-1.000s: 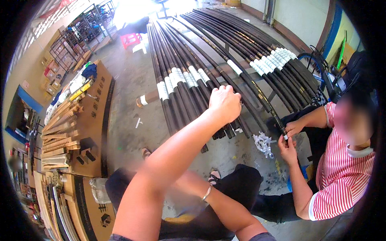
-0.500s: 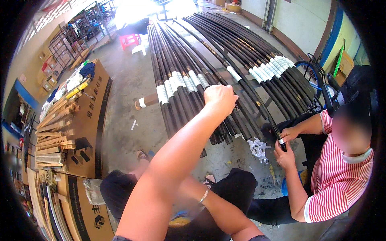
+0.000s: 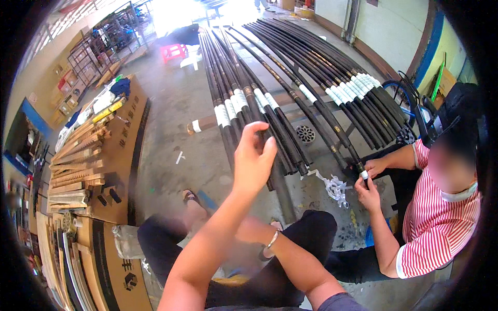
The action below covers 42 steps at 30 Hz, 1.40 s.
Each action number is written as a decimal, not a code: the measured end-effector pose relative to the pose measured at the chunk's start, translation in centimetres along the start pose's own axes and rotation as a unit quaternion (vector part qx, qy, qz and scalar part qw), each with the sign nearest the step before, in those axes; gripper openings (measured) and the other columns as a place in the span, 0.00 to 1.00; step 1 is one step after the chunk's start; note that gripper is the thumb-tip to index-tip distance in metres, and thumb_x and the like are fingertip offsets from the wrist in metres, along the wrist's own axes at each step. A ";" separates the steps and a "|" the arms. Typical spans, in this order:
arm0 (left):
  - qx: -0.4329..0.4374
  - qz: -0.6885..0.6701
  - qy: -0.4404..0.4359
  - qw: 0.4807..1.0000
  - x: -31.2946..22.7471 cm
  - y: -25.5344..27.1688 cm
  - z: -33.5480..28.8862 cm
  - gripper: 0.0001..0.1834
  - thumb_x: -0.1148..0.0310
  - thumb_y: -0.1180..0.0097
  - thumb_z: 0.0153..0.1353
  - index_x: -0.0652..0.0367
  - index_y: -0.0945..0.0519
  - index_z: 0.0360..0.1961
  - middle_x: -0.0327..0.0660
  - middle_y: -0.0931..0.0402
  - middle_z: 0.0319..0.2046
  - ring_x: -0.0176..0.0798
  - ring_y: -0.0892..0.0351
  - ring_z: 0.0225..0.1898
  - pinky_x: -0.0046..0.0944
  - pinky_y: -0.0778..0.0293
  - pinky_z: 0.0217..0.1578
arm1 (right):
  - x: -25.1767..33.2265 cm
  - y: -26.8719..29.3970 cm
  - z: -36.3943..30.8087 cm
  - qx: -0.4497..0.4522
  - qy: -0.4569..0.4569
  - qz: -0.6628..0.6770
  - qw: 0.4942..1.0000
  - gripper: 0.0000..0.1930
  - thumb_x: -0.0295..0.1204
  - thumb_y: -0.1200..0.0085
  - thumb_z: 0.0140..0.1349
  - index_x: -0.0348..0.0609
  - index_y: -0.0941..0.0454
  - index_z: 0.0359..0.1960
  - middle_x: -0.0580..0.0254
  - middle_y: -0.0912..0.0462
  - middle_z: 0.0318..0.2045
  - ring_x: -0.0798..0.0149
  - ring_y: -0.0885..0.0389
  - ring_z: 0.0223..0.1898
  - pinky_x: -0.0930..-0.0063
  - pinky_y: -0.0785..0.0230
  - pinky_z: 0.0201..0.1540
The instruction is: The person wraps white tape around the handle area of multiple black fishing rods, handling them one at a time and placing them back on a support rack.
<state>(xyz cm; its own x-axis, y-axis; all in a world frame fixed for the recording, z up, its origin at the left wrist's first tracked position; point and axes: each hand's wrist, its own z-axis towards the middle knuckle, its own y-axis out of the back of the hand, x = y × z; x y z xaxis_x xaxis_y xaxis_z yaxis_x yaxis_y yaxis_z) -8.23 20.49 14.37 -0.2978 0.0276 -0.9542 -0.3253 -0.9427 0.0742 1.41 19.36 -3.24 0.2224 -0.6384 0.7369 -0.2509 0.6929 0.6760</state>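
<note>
My left hand (image 3: pixel 253 158) is raised over the near ends of the left group of dark poles. Its fingers are curled but stand apart from the thumb, and nothing shows between them. One blurred dark pole (image 3: pixel 282 199) reaches closer to me than its neighbours, just right of this hand. Several poles in that group carry a white band (image 3: pixel 223 116). Low in front of my lap is my right hand (image 3: pixel 250 230), blurred and partly behind my left forearm; a bracelet (image 3: pixel 273 238) circles that wrist. Whatever its fingers do is hidden.
A co-worker in a striped shirt (image 3: pixel 430 223) at right grips a pole end with a white band (image 3: pixel 364 175). White strips (image 3: pixel 337 191) lie heaped on the floor. Wooden pieces (image 3: pixel 78 171) rest on a large carton (image 3: pixel 129 140) at left. A red stool (image 3: pixel 174 52) stands farther back.
My left hand has come back toward me and leftward from the poles, its closed fingers now apart. A pole beside it reaches nearer to me. The whole view has shifted slightly.
</note>
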 end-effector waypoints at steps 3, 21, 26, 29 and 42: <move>0.023 0.024 0.031 0.999 0.1 4.5 -2.3 0.18 0.77 0.47 0.59 0.57 0.30 0.51 0.32 0.33 0.27 0.22 0.33 0.27 0.27 0.32 0.26 | 0.8 1.4 -0.3 0.042 -0.020 -0.004 0.999 0.15 0.41 0.49 0.61 0.41 0.20 0.30 0.48 0.18 0.29 0.43 0.20 0.34 0.51 0.29 0.39; 0.057 0.322 0.005 0.945 3.2 20.1 -22.6 0.19 0.81 0.41 0.45 0.59 0.22 0.42 0.41 0.31 0.26 0.38 0.30 0.24 0.34 0.33 0.25 | 1.8 3.9 1.5 -0.086 -0.118 0.022 0.989 0.19 0.45 0.49 0.63 0.38 0.22 0.35 0.44 0.19 0.31 0.42 0.20 0.35 0.52 0.30 0.37; 0.072 0.350 0.052 0.933 3.6 20.8 -25.1 0.18 0.77 0.40 0.45 0.56 0.21 0.42 0.45 0.28 0.28 0.47 0.24 0.25 0.40 0.27 0.26 | 1.3 3.4 1.6 -0.064 -0.117 0.010 0.991 0.20 0.46 0.50 0.63 0.39 0.23 0.37 0.44 0.19 0.32 0.43 0.20 0.35 0.52 0.30 0.37; 0.079 0.338 0.087 0.934 4.5 19.5 -25.0 0.19 0.76 0.41 0.46 0.55 0.20 0.43 0.47 0.27 0.29 0.50 0.24 0.27 0.43 0.26 0.27 | 1.1 3.1 1.8 -0.083 -0.109 0.034 0.990 0.20 0.47 0.50 0.63 0.39 0.23 0.37 0.44 0.19 0.31 0.43 0.20 0.35 0.52 0.30 0.37; 0.235 0.412 0.095 0.875 1.1 23.5 -25.0 0.21 0.64 0.34 0.47 0.52 0.23 0.45 0.40 0.31 0.26 0.46 0.24 0.23 0.41 0.28 0.23 | 5.5 7.1 1.5 -0.028 -0.097 0.214 0.972 0.17 0.40 0.52 0.66 0.36 0.24 0.41 0.57 0.22 0.24 0.64 0.22 0.27 0.67 0.32 0.31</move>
<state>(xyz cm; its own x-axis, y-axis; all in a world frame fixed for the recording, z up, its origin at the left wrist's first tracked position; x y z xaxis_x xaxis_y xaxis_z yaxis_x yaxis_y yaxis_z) 6.25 -9.96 7.78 -0.4648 -0.6958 -0.5476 -0.4170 -0.3735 0.8286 -0.59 20.28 5.63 -0.0746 -0.3352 0.9392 -0.2280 0.9226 0.3112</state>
